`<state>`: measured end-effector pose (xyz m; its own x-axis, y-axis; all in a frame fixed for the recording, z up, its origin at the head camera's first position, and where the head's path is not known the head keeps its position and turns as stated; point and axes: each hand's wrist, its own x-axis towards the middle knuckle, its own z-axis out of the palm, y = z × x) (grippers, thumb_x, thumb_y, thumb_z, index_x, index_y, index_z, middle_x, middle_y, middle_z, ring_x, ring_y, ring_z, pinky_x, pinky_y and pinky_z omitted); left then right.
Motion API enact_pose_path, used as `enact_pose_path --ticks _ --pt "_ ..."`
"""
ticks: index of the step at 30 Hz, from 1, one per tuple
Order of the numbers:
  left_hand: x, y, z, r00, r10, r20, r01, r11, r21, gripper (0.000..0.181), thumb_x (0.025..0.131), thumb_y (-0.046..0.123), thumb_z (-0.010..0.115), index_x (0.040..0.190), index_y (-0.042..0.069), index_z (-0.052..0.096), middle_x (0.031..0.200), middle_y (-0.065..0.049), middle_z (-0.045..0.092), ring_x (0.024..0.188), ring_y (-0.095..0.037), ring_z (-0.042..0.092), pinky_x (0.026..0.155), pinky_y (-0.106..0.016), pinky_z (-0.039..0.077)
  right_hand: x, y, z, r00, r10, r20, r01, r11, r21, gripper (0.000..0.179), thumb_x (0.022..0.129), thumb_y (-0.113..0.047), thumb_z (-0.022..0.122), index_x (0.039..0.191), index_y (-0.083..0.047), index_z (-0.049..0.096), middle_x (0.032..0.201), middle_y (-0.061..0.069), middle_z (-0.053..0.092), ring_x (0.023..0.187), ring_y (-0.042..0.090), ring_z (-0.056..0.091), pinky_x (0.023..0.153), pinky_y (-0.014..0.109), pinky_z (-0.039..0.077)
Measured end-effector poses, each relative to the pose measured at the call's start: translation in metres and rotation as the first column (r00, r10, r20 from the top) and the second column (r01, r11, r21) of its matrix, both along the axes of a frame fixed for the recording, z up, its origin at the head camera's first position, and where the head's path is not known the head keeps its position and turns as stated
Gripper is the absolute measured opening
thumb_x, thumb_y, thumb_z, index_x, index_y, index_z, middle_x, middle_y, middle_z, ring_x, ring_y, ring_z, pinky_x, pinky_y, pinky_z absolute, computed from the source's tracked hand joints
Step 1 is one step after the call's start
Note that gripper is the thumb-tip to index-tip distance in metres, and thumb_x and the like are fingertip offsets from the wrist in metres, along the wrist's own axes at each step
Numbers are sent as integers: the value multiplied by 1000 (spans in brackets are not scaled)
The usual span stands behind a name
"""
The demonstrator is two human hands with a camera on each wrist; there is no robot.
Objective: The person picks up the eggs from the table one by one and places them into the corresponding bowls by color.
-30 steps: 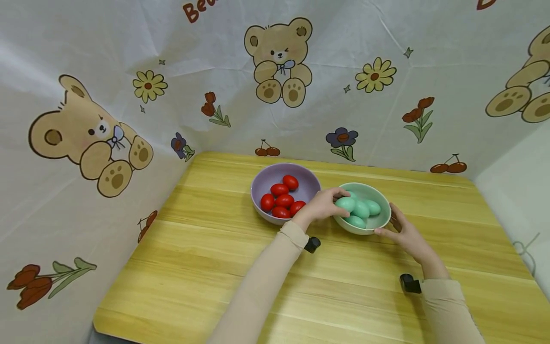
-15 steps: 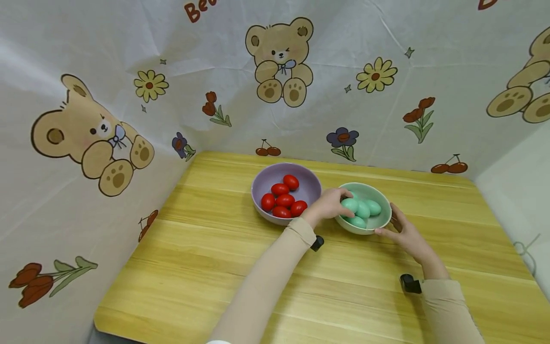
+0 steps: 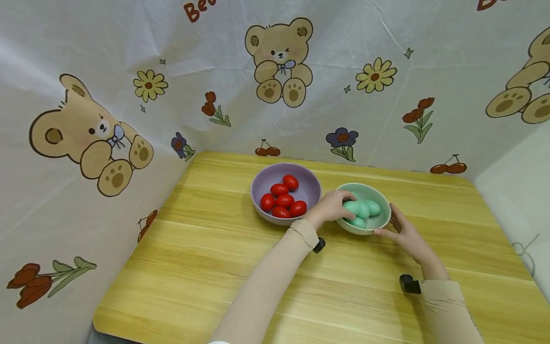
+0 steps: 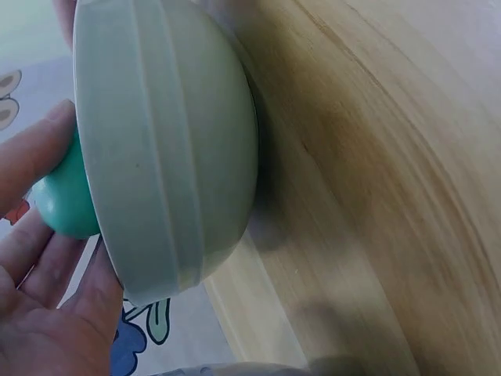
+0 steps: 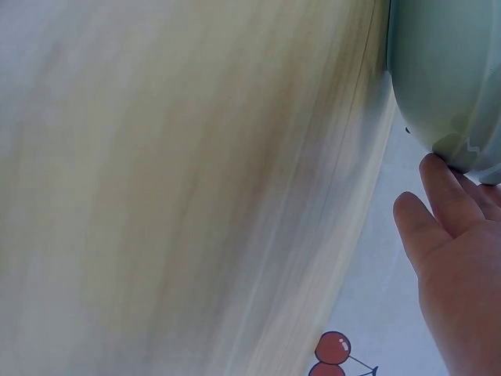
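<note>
My left hand (image 3: 332,206) reaches over the left rim of a pale green bowl (image 3: 378,223) and grips a mint-green egg (image 3: 351,208) between thumb and fingers. In the left wrist view the same egg (image 4: 66,196) shows partly behind the bowl's wall (image 4: 176,149). Several more mint-green eggs (image 3: 372,208) lie beside it inside the bowl. On the other side, my right hand (image 3: 406,236) holds the bowl, thumb near the front rim and fingers along the outer wall. Those fingers (image 5: 450,192) touch the bowl's outside in the right wrist view; the thumb is hidden there.
Left of the green bowl stands a larger purple bowl (image 3: 308,184) with several red eggs (image 3: 284,200) in it. My left forearm crosses just in front of it. Both bowls rest on a wooden table (image 3: 189,258), and a bear-patterned cloth (image 3: 232,62) rises behind.
My left hand has shifted slightly right and deeper over the green bowl, with the egg moving the same way. The right hand and both bowls stay put.
</note>
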<state>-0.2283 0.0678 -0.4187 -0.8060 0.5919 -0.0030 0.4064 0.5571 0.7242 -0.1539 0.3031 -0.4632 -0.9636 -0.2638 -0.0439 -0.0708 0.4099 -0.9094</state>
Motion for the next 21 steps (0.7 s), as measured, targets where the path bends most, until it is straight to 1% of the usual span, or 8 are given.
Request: enact_pose_path --ticks 6,11,15,21 --pt "2 0 0 1000 -2 24 2 1000 -2 49 75 13 78 120 10 60 116 2 61 102 -6 52 83 -10 37 -1 0 0 1000 -11 -11 11 1000 28 93 89 -22 64 148 -6 -5 150 23 9 133 44 12 98 61 22" --pt "2 0 0 1000 -5 23 5 1000 -7 46 74 12 79 116 9 60 113 1 61 102 -6 52 83 -10 37 -1 0 1 1000 -10 -8 10 1000 24 93 89 -21 64 148 -5 -5 150 23 8 133 45 12 98 61 22" --pt "1 -1 0 1000 -3 26 3 1000 -9 43 73 12 79 112 9 60 112 2 61 101 -6 52 83 -10 37 -1 0 0 1000 -10 -7 10 1000 22 93 89 -21 64 148 -5 -6 150 23 8 133 45 12 98 61 22" --pt "0 -3 -1 999 -4 31 4 1000 -9 44 74 12 79 114 10 62 115 3 61 104 -6 52 84 -10 37 -1 0 1 1000 -10 -5 10 1000 18 93 89 -21 64 148 -5 -6 150 23 8 133 44 12 99 61 22"
